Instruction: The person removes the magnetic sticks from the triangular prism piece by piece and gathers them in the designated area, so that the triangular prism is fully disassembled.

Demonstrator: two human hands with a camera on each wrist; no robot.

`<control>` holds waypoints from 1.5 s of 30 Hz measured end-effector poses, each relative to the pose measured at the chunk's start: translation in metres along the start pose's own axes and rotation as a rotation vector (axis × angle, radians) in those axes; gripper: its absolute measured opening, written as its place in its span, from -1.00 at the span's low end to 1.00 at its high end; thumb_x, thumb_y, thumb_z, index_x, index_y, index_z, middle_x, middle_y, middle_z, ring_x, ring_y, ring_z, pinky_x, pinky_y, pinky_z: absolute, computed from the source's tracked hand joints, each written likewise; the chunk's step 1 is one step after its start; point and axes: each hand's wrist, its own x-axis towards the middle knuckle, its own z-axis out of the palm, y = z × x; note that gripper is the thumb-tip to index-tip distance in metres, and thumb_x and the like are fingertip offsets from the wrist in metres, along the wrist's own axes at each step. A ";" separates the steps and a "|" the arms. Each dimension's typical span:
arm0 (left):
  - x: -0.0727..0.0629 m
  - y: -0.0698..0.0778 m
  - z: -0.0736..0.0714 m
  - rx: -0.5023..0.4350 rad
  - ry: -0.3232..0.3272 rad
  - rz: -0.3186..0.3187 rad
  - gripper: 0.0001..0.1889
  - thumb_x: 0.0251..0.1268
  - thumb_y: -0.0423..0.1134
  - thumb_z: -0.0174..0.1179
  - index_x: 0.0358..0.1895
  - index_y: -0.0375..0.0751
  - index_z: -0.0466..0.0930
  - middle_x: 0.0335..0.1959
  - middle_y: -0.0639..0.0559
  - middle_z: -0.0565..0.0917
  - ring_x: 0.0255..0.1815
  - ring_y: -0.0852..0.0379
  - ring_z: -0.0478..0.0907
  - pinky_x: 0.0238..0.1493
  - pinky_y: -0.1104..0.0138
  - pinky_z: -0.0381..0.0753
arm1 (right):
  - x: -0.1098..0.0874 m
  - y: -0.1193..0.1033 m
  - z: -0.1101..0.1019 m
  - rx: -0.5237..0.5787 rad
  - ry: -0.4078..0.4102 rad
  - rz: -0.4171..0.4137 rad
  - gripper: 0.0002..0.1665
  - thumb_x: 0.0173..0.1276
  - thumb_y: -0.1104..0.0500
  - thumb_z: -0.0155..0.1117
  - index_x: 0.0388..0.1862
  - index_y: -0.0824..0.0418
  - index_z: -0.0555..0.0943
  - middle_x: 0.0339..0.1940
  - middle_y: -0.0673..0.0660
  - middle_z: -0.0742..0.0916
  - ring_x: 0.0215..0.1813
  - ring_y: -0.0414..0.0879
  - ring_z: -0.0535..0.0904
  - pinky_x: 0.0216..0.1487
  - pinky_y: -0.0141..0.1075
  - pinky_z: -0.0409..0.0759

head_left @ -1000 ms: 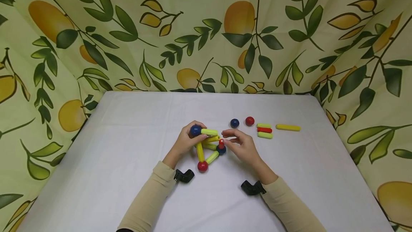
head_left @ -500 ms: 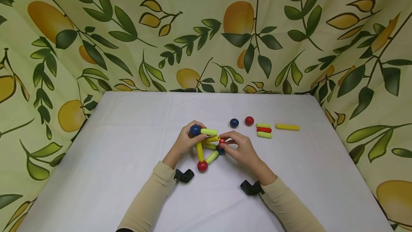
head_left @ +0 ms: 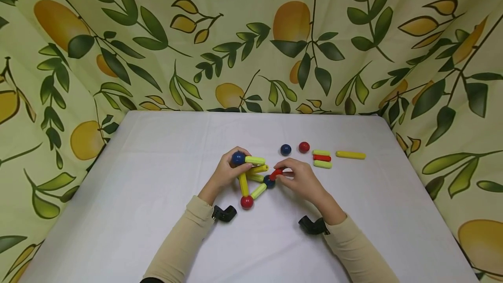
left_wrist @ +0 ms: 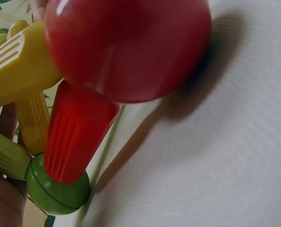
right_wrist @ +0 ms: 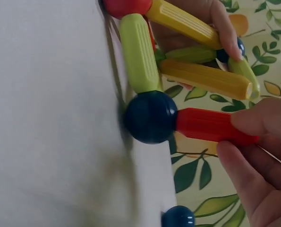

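Note:
My left hand (head_left: 225,173) grips a magnetic stick-and-ball structure near its upper blue ball (head_left: 238,158), from which a short light-green stick (head_left: 255,160) points right. A yellow stick (head_left: 244,185) runs down to a red ball (head_left: 246,202) close to the tabletop. Another light-green stick (right_wrist: 139,54) joins that red ball to a dark blue ball (right_wrist: 151,117). On this dark blue ball sits a short red stick (right_wrist: 204,124), pinched between thumb and fingers of my right hand (head_left: 302,180). A green ball (left_wrist: 57,187) with a red stick shows in the left wrist view.
Behind my right hand lie a loose blue ball (head_left: 285,150) and red ball (head_left: 304,147). Beside them are two short light-green sticks (head_left: 322,164) with a red stick (head_left: 322,158) between, then a long yellow stick (head_left: 350,155). A patterned curtain (head_left: 251,47) surrounds the white table (head_left: 118,213).
The red stick stood upright on the dark blue ball; my right fingers have closed on it and it now leans to the right. My left hand stays in place.

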 end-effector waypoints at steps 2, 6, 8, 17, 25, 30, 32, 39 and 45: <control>0.000 0.000 0.000 -0.005 -0.005 0.004 -0.78 0.16 -0.57 0.13 -0.11 -0.54 0.41 -0.23 -0.05 0.55 -0.23 0.24 0.47 -0.10 0.48 0.52 | 0.001 0.005 0.001 0.065 0.010 0.041 -0.74 0.16 0.35 0.35 -0.13 0.29 0.64 -0.13 0.14 0.71 -0.04 -0.01 0.64 -0.13 -0.32 0.65; 0.000 0.001 0.000 -0.008 -0.008 -0.001 -0.77 0.15 -0.58 0.13 -0.12 -0.55 0.40 -0.22 -0.18 0.54 -0.24 0.24 0.46 -0.13 0.48 0.52 | 0.003 0.016 0.003 0.178 0.057 0.119 -0.78 0.17 0.34 0.33 -0.17 0.26 0.63 -0.15 0.16 0.72 -0.04 0.01 0.63 -0.03 -0.20 0.63; 0.000 0.001 0.000 -0.007 -0.007 -0.007 -0.77 0.15 -0.58 0.12 -0.12 -0.55 0.40 -0.22 -0.19 0.53 -0.24 0.24 0.46 -0.14 0.48 0.52 | 0.004 0.020 0.003 0.231 0.079 0.148 -0.80 0.18 0.33 0.33 -0.18 0.27 0.62 -0.16 0.18 0.71 -0.04 0.01 0.62 0.08 -0.12 0.58; 0.000 0.002 -0.001 0.007 -0.007 -0.015 -0.78 0.16 -0.56 0.14 -0.13 -0.51 0.40 -0.24 0.05 0.55 -0.24 0.24 0.46 -0.11 0.47 0.52 | 0.006 0.027 -0.008 0.397 0.109 0.264 -0.70 0.19 0.25 0.37 -0.10 0.33 0.60 -0.05 0.25 0.68 -0.04 -0.05 0.64 -0.02 -0.43 0.59; 0.003 -0.020 -0.003 -0.028 -0.018 0.004 -0.78 0.17 -0.56 0.13 -0.11 -0.49 0.41 -0.25 0.11 0.55 -0.24 0.24 0.47 -0.13 0.46 0.52 | -0.006 0.037 -0.022 0.370 0.146 0.282 -0.62 0.19 0.21 0.39 -0.02 0.32 0.61 0.00 0.25 0.66 -0.05 -0.24 0.63 -0.06 -0.52 0.57; 0.004 -0.031 -0.006 -0.026 -0.013 0.014 -0.78 0.20 -0.48 0.16 -0.10 -0.43 0.42 -0.23 0.05 0.56 -0.23 0.20 0.48 -0.12 0.45 0.53 | -0.020 0.056 -0.032 0.315 0.190 0.275 -0.60 0.22 0.20 0.36 0.01 0.34 0.60 0.05 0.27 0.62 -0.08 -0.49 0.53 -0.03 -0.62 0.49; 0.003 -0.028 -0.006 -0.024 -0.015 0.016 -0.78 0.20 -0.47 0.16 -0.11 -0.43 0.42 -0.23 0.01 0.56 -0.23 0.20 0.48 -0.11 0.45 0.53 | -0.028 0.065 -0.037 0.301 0.204 0.300 -0.60 0.24 0.16 0.35 0.02 0.31 0.59 0.11 0.25 0.60 -0.03 -0.52 0.48 -0.05 -0.64 0.49; 0.000 -0.002 -0.002 -0.015 -0.018 -0.007 -0.79 0.16 -0.58 0.12 -0.12 -0.54 0.40 -0.25 -0.03 0.54 -0.26 0.25 0.47 -0.13 0.46 0.52 | -0.048 0.081 -0.047 0.253 0.264 0.446 -0.53 0.29 0.00 0.29 0.08 0.24 0.55 0.15 0.22 0.59 -0.04 -0.42 0.48 -0.11 -0.67 0.48; 0.001 -0.002 -0.002 -0.009 -0.015 -0.007 -0.79 0.16 -0.58 0.11 -0.13 -0.54 0.41 -0.25 0.01 0.54 -0.25 0.24 0.47 -0.12 0.46 0.52 | -0.049 0.088 -0.048 0.176 0.344 0.412 -0.60 0.27 0.17 0.31 0.02 0.36 0.57 0.09 0.31 0.62 -0.14 -0.55 0.44 -0.14 -0.75 0.42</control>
